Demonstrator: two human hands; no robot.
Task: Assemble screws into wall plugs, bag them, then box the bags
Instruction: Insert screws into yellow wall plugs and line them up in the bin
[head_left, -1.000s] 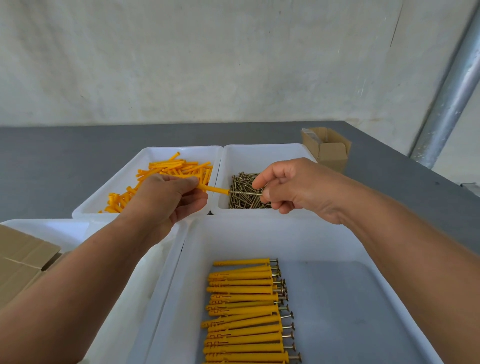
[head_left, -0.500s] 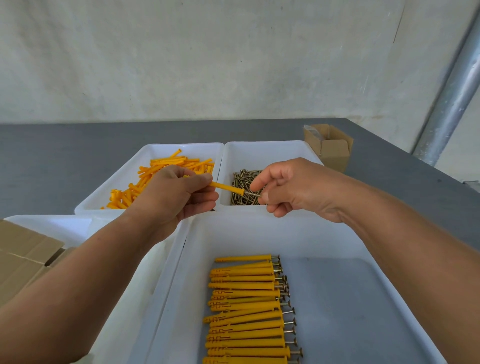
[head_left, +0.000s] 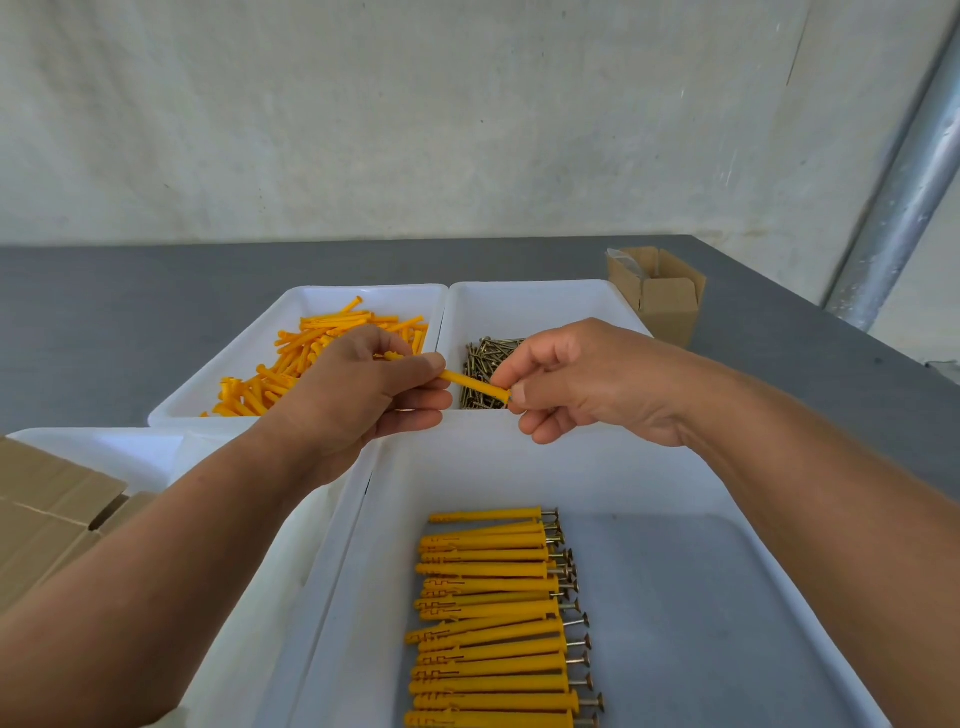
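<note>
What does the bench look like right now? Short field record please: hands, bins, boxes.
left hand: shut on yellow wall plug
right hand: fingertips pinched at the plug's right end; screw itself barely visible
far left bin: loose yellow plugs
far right bin: pile of loose screws
near bin: row of assembled plugs, screw heads pointing right
small open carton: on grey table, right of the screw bin
flat cardboard: left edge
bags: none visible

Small packing workshop or light assembly station indicated: bare rough plaster wall (head_left: 415, 114), galvanised metal pipe (head_left: 904, 208), grey table (head_left: 104, 312) laid with white plastic sorting trays (head_left: 519, 301) of bulk fasteners, small cardboard boxes (head_left: 660, 291) set alongside.
</note>
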